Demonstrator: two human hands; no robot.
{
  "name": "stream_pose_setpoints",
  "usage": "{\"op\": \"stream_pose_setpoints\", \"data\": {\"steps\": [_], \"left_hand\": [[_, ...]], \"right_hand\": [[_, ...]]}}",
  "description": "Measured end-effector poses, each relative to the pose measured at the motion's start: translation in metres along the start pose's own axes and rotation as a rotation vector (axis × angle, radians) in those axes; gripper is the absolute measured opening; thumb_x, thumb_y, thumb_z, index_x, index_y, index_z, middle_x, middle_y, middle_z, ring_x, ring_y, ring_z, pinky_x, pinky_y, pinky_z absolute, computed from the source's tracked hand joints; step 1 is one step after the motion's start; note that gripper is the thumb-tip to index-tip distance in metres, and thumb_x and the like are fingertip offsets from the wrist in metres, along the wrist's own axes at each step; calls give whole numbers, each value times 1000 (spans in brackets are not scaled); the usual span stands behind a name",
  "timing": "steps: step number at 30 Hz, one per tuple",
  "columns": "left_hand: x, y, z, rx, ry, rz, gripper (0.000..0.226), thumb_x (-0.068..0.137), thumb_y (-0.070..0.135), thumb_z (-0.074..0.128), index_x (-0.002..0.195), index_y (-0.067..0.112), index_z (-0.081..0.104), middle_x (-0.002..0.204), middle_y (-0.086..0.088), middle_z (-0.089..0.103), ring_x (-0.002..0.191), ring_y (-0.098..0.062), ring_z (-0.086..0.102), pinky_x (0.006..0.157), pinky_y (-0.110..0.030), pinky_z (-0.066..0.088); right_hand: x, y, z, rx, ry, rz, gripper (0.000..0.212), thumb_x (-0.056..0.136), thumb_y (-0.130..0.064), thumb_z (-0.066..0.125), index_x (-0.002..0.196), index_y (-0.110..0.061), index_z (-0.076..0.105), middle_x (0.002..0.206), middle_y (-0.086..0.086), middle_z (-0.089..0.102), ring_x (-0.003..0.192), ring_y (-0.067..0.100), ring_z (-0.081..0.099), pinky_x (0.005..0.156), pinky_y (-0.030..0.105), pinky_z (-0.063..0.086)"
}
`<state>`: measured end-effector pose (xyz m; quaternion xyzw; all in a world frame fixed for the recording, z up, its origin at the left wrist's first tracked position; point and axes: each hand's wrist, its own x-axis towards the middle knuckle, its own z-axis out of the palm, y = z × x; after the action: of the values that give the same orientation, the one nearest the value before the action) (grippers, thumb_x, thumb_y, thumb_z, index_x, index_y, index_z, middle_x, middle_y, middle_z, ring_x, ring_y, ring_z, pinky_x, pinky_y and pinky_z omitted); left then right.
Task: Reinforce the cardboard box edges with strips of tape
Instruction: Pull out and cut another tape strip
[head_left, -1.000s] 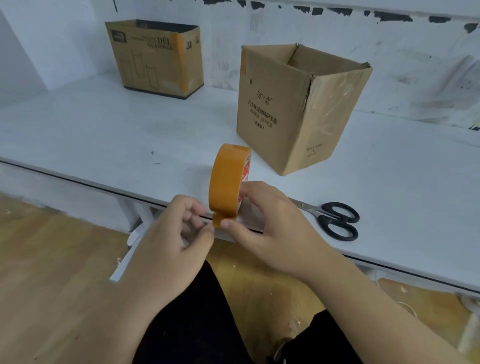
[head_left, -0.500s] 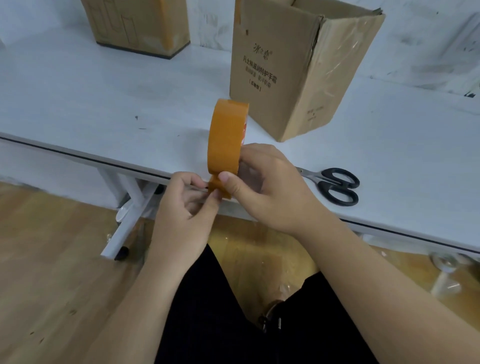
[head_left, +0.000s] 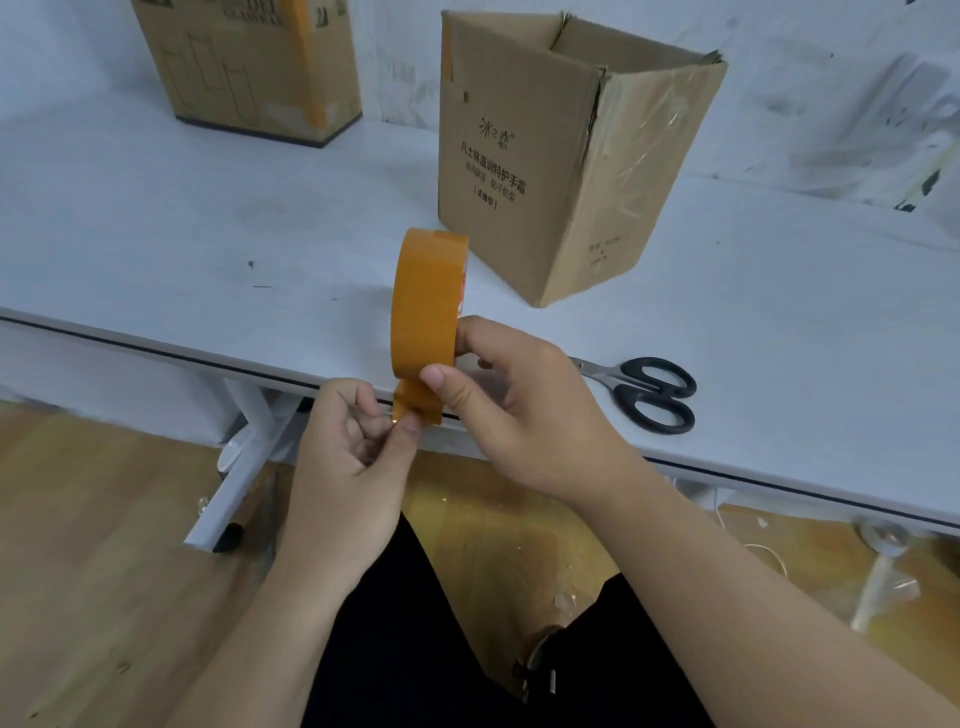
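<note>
Over the past second the left hand (head_left: 347, 452) has pinched loose a short tab from the tape roll (head_left: 426, 306) gripped upright by the right hand (head_left: 511, 410), near the untaped cardboard box (head_left: 561, 156) on the bench (head_left: 208, 249), so a strip can start.

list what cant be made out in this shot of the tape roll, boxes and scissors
- Tape roll, head view: its core is hidden, since it faces edge-on and the right hand covers it.
- Free tape end: how far it is peeled, hidden by the left hand fingers.
- Far box: top cut off by the frame edge.
- Scissors: blade tips hidden behind the right hand.
- Near box: inside hidden by its walls.
</note>
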<state>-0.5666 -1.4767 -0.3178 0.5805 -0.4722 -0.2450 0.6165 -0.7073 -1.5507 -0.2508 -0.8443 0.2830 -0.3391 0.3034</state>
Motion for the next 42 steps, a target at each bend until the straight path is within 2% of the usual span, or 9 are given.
{"op": "stream_pose_setpoints", "data": {"steps": [5, 12, 19, 23, 28, 34, 36, 40, 42], "left_hand": [[-6, -1, -8, -95, -18, -59, 22, 78, 41, 64, 78, 37, 43, 60, -2, 54, 51, -9, 50, 46, -20, 47], [-9, 5, -8, -209, 5, -172, 30, 71, 41, 69, 64, 41, 40, 56, 9, 48, 49, -10, 41, 48, -25, 41], [-9, 14, -9, -211, 31, -164, 50, 87, 13, 67, 58, 39, 36, 54, 6, 45, 49, -12, 38, 52, -31, 36], [-10, 24, -5, -244, 29, -147, 45, 81, 24, 73, 59, 39, 36, 54, 6, 44, 47, -13, 38, 51, -30, 36], [-24, 26, -12, -274, -11, -163, 35, 70, 36, 70, 61, 37, 36, 53, 4, 46, 46, -13, 39, 51, -31, 36], [-38, 17, -32, -302, -62, -197, 41, 60, 45, 79, 60, 36, 39, 52, 2, 44, 43, -13, 40, 44, -23, 41], [-39, 12, -35, -284, -66, -220, 43, 59, 51, 80, 63, 35, 40, 53, 2, 45, 45, -14, 42, 46, -24, 43], [-37, -6, -21, -125, -22, -177, 24, 70, 48, 66, 75, 34, 47, 60, 4, 48, 53, -13, 46, 56, -34, 41], [-36, -15, -12, -109, 15, -192, 20, 72, 48, 66, 84, 38, 53, 66, 6, 52, 58, -9, 49, 62, -35, 43]], "right_hand": [[0, 3, 3, -29, 27, 2, 33, 93, -39, 50, 93, -8, 61, 80, 11, 66, 74, 28, 62, 64, 45, 50], [2, 2, 6, -64, 58, 27, 34, 93, -41, 47, 93, -11, 60, 80, 8, 67, 76, 24, 62, 64, 43, 51], [-1, 1, 8, -143, 100, -32, 25, 95, -38, 48, 86, -15, 57, 71, -3, 59, 65, 13, 54, 57, 35, 47], [0, 1, 7, -128, 137, -23, 25, 94, -35, 49, 82, -14, 55, 67, -1, 56, 62, 15, 53, 54, 38, 45], [4, 2, 7, -123, 162, 52, 26, 94, -37, 48, 91, -13, 59, 76, 2, 63, 70, 18, 58, 60, 40, 48], [4, 0, 9, -188, 119, 40, 21, 94, -37, 49, 86, -20, 56, 69, -7, 58, 63, 10, 54, 55, 30, 47], [5, 0, 9, -194, 109, 68, 20, 94, -37, 50, 86, -20, 57, 70, -7, 59, 65, 10, 56, 56, 31, 49], [6, 1, 8, -155, 88, 143, 17, 93, -37, 50, 91, -23, 59, 79, -3, 67, 75, 16, 64, 65, 39, 53], [5, 0, 8, -172, 93, 132, 17, 93, -37, 50, 90, -23, 59, 76, -4, 65, 71, 13, 61, 63, 39, 52]]}}
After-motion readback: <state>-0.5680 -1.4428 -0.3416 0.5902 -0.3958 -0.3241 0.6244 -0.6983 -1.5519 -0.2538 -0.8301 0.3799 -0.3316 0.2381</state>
